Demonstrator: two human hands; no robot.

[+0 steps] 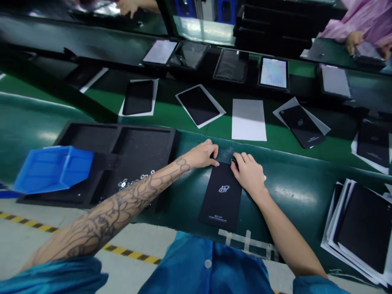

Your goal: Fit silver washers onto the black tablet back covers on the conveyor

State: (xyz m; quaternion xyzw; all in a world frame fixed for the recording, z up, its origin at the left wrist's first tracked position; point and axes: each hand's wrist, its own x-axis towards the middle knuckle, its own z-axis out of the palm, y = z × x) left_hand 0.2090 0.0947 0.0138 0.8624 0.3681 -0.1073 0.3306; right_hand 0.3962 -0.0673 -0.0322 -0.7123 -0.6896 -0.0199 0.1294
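A green conveyor belt [171, 112] runs across the far side from nine to three o'clock. It carries dark panels on white sheets, spaced apart so that none overlaps its neighbour, and a row of tablets [273, 72] lies beyond them at twelve. A co-worker's hand [353, 41] in a pink sleeve works at two o'clock.

Nearer the person, a dark green bench ledge [290, 192] serves as the work surface. A black foam tray [137, 151] sits at nine o'clock from the hands, with a blue bin [52, 169] tipped on its left end, probably so the contents are within reach. A fanned stack of black panels [358, 228] lies at four o'clock, close to the right arm.

The black back cover [222, 196] lies logo up on the ledge, dead centre in front of the person. The left hand [202, 155] rests at its eleven o'clock corner with the fingers laid flat and spread on the edge — apparently to keep it from sliding. The right hand [249, 173] sits at the one o'clock corner with its fingers curled close together. Something small and dark shows at the fingertips, but whether they pinch it cannot be told.

Small metal washers [134, 181] lie scattered in the tray's near compartment — loose, within the left arm's reach.
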